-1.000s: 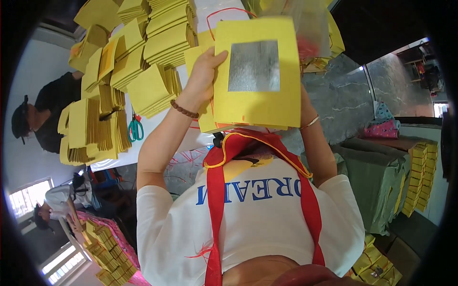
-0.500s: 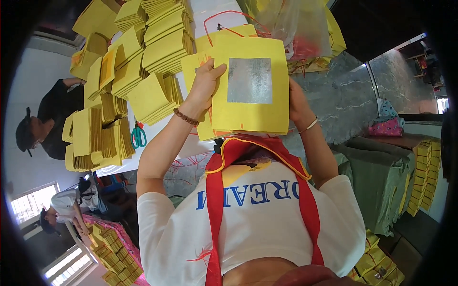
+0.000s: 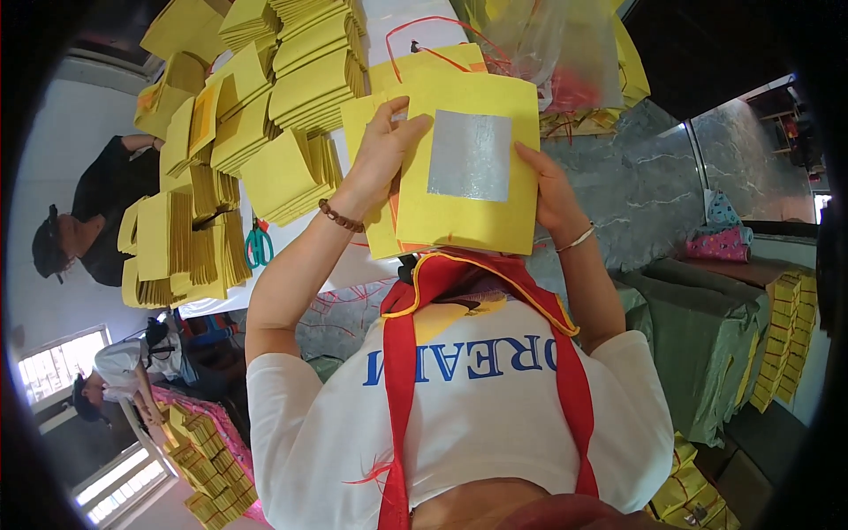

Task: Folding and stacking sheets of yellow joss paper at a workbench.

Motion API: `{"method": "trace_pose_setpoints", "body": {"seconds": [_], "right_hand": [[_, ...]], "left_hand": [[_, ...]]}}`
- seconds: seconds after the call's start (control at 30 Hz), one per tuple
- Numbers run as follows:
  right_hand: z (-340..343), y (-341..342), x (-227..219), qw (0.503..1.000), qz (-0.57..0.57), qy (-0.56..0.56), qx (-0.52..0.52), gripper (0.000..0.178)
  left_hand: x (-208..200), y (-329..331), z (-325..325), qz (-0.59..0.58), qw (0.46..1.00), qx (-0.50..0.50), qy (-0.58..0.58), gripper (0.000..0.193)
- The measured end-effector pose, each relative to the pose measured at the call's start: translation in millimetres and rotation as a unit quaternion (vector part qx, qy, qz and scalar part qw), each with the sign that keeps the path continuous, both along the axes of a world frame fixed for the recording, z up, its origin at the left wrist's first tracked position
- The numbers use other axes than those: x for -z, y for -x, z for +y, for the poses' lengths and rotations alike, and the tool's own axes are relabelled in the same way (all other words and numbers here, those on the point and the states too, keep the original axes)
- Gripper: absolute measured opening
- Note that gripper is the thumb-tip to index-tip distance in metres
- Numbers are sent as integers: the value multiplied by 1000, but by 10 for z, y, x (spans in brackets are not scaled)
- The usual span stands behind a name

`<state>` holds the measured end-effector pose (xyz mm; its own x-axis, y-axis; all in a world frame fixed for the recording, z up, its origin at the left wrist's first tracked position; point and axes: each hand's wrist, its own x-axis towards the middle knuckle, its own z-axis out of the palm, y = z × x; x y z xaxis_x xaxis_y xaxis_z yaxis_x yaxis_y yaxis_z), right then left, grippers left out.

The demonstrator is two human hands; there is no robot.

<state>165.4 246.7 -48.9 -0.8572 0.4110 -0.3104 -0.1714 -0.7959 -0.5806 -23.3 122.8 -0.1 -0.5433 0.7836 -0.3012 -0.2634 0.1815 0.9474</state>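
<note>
Yellow paper sheets (image 3: 477, 221) with a silver foil square (image 3: 470, 155) on the top one stand in front of my chest. My left hand (image 3: 386, 152) grips their left edge, thumb on the front and fingers behind. At the right edge my right hand (image 3: 555, 196) pinches the sheets, its thumb lying on the front beside the foil and its fingers hidden behind. More yellow sheets with orange marks (image 3: 380, 231) show underneath at the left. A red cord (image 3: 395, 53) loops above another yellow sheet on the white table.
Folded yellow paper stacks (image 3: 287, 172) cover the left of the white table. Teal-handled scissors (image 3: 258, 245) lie near its edge. A clear plastic bag (image 3: 579, 62) stands beyond, at the right. Green-wrapped bales (image 3: 698, 327) are on my right. Two people are at the left.
My right thumb has come round onto the front of the top sheet. The sheets have tilted slightly, and the foil looks brighter.
</note>
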Motion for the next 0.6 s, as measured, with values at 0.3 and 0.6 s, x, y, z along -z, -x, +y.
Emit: {"method": "trace_pose_setpoints", "body": {"seconds": [0.3,0.6], "right_hand": [[88,-24,194,999,-11,41,-24,31],[112,-76,325,988,82,132,-10,31]], "left_hand": [[117,91,-205,77,997,12,-24,49],[16,7,-110,-68,996,-24,-45,57]]}}
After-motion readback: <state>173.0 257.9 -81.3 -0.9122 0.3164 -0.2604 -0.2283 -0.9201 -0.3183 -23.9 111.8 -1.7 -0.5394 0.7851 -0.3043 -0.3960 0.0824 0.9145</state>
